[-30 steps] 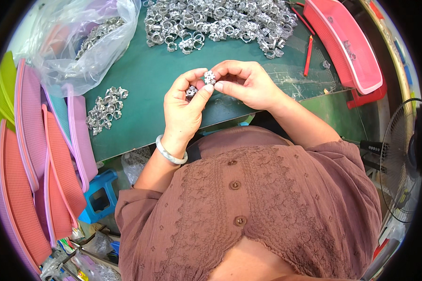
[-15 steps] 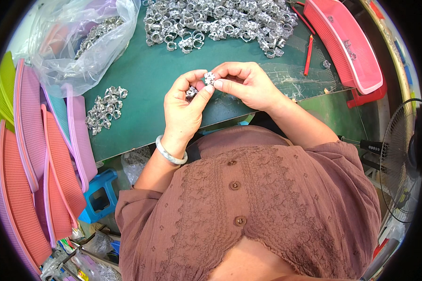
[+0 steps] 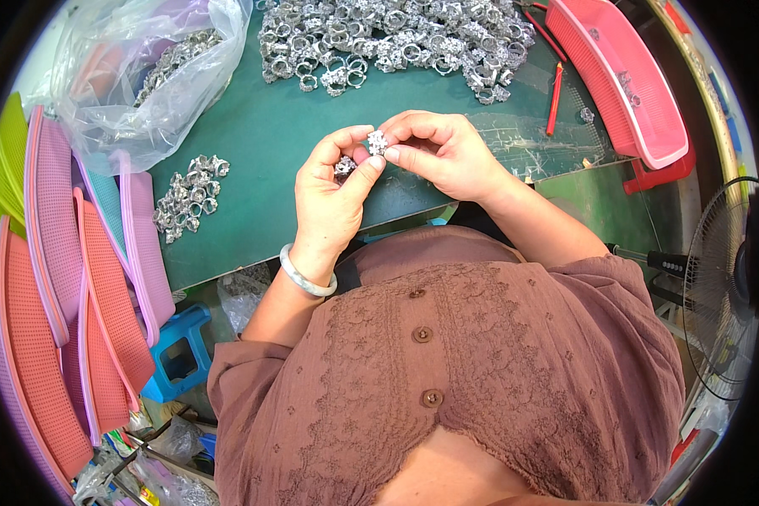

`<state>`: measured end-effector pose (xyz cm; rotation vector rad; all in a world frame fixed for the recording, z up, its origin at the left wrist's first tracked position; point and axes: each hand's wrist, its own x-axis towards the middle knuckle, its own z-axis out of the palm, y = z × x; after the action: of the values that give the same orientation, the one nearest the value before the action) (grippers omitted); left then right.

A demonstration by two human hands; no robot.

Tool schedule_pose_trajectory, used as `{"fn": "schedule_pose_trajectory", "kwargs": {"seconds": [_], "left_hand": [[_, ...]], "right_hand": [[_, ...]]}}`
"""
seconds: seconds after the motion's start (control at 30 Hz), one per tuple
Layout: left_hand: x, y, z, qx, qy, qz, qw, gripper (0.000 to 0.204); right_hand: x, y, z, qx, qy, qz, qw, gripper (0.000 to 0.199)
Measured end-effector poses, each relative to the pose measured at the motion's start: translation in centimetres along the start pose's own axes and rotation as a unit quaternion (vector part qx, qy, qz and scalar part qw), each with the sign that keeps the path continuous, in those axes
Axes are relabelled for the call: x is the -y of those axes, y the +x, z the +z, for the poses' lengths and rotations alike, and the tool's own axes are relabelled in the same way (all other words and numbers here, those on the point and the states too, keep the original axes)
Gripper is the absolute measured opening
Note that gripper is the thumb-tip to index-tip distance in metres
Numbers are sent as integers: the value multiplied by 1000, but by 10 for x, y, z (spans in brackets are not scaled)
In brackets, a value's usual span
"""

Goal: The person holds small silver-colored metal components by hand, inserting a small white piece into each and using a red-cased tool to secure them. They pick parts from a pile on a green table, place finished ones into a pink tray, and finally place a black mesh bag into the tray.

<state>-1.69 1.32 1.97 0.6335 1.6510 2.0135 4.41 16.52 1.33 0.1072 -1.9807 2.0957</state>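
Between the fingertips of both hands is a silver ring [image 3: 377,142] with a cluster of pale stones facing up. My left hand [image 3: 333,181] pinches it from the left, thumb in front. A second silver ring [image 3: 344,166] sits in the curl of the same hand's fingers. My right hand [image 3: 443,152] grips the stone-set ring from the right with thumb and forefinger. Left of the hands, a small pile of silver rings [image 3: 191,198] lies on the green table mat [image 3: 261,169]. A much larger heap of similar rings [image 3: 396,42] spreads across the far side.
A clear plastic bag [image 3: 110,126] holding rings stands far left. Pink and purple baskets [image 3: 55,228] lean at the left. Far right are a long pink basket [image 3: 603,76], a red pen-like tool [image 3: 555,99] and a stray ring [image 3: 587,115]. A fan [image 3: 717,278] stands beside the right arm.
Both hands stay almost in place, with only a very slight shift of the fingers around the ring.
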Motion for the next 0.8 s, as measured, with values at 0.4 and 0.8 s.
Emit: {"fn": "schedule_pose_trajectory", "kwargs": {"seconds": [0.4,0.8], "left_hand": [[-1,0,0,5,-20,-21,1000,29],[-2,-1,0,7,-21,-20,1000,28]], "right_hand": [[2,-1,0,-9,-27,-13,1000,10],[0,-2,0,-4,-18,8,1000,12]]}}
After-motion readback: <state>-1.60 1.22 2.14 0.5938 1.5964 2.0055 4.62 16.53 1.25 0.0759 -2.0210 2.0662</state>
